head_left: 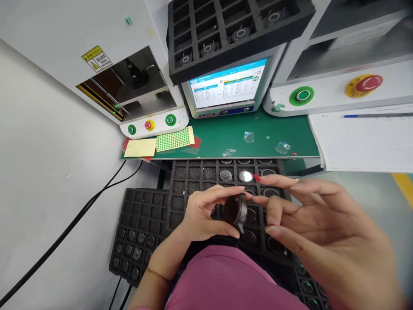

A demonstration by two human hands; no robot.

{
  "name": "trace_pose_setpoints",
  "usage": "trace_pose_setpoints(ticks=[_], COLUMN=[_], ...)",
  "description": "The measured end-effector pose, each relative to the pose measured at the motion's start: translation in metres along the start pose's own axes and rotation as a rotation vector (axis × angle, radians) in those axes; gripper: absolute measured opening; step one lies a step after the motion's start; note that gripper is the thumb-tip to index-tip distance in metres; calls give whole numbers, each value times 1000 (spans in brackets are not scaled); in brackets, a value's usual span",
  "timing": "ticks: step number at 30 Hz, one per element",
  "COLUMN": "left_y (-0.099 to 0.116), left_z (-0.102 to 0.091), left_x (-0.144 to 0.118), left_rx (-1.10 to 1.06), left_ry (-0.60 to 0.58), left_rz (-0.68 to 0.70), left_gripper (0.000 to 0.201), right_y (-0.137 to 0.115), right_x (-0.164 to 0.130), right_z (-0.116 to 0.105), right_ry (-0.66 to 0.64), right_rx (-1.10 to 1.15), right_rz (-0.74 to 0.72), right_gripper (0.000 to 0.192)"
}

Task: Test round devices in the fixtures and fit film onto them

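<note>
My left hand (206, 213) is closed around the edge of a round black watch case (235, 209), tilted on its side above the foam tray. A small lug sticks out at the case's lower edge. To the right, my right hand (322, 228) has its fingers apart, with one fingertip close to the watch case; whether it touches I cannot tell. Something red shows at the index fingertip, either a nail or a small red piece. Beneath both hands lies a black foam tray (193, 173) with round watch pieces in several of its pockets.
A second foam tray (137, 215) lies lower left. The green bench (219, 133) carries dotted sticker sheets (174, 138), clear film scraps (249, 137) and paper with a pen (374, 115). Behind stand a screen (229, 86), another foam tray (222, 30) and machines with buttons (149, 125). Cables (80, 211) hang left.
</note>
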State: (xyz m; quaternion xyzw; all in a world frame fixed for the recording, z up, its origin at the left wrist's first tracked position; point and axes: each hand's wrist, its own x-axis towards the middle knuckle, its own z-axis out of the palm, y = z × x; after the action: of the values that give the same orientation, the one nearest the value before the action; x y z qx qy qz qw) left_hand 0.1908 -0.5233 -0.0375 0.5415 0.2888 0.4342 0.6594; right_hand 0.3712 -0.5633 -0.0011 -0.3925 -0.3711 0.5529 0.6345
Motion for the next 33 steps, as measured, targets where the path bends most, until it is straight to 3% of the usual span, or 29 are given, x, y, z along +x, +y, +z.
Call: trace_pose_setpoints(ticks=[5, 16, 21, 25, 33], left_y=[2, 8, 9, 9, 4], left_z=[1, 2, 0, 0, -3], left_x=[0, 3, 2, 3, 2], left_rx=[144, 312, 378, 368, 483], left_ry=[0, -123, -127, -146, -139], left_rz=[170, 293, 219, 304, 323], left_gripper=[68, 70, 67, 70, 65], right_y=[3, 6, 7, 7, 6], right_x=[-4, -2, -3, -3, -4], right_z=[-2, -2, -6, -9, -2], right_ry=[-24, -125, -118, -168, -86], right_rx=[86, 199, 178, 154, 166], right_rz=[134, 308, 315, 303, 317], right_gripper=[40, 37, 39, 39, 35])
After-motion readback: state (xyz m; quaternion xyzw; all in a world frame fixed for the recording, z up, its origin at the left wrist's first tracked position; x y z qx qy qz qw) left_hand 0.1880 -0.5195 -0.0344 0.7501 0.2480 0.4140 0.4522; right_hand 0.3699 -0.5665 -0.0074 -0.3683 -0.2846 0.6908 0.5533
